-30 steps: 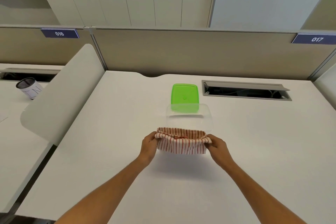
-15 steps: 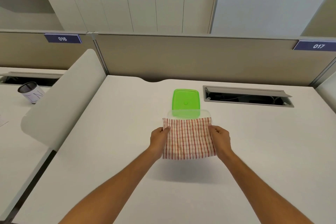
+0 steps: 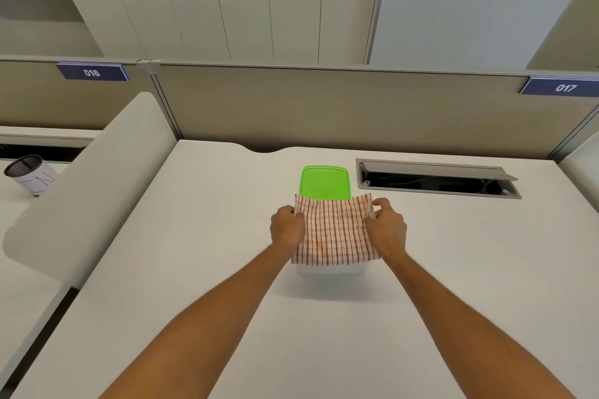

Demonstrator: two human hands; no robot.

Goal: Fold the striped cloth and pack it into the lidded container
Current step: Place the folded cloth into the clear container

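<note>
Head view looks down on a white bench [image 3: 201, 269] where both hands hold a folded striped cloth [image 3: 335, 230] between them. Its red stripes run away from the person, and the cloth is stretched roughly flat and square. The left hand [image 3: 287, 228] grips the left edge near the far corner, fingers curled under the fabric and thumb side on top. The right hand [image 3: 387, 228] pinches the right edge near its far corner, with the fingers [image 3: 382, 204] bent over the border of the cloth. Each hand sits at its own side of the cloth, so the cloth spans the gap from one to the other, with the two forearms running back toward the camera.

Under the near edge of the cloth a pale, clear container [image 3: 330, 270] shows as a narrow strip; the cloth covers most of it, and whether the fabric touches its rim cannot be told. Just beyond the far edge of the cloth a green lid [image 3: 324, 180] lies flat on the bench, its near side hidden by the fabric.

To the right of the lid is an open cable tray [image 3: 437, 180] set into the bench. At far left, on a neighbouring desk past a rounded white divider [image 3: 97, 178], stands a mesh cup [image 3: 29, 173].
</note>
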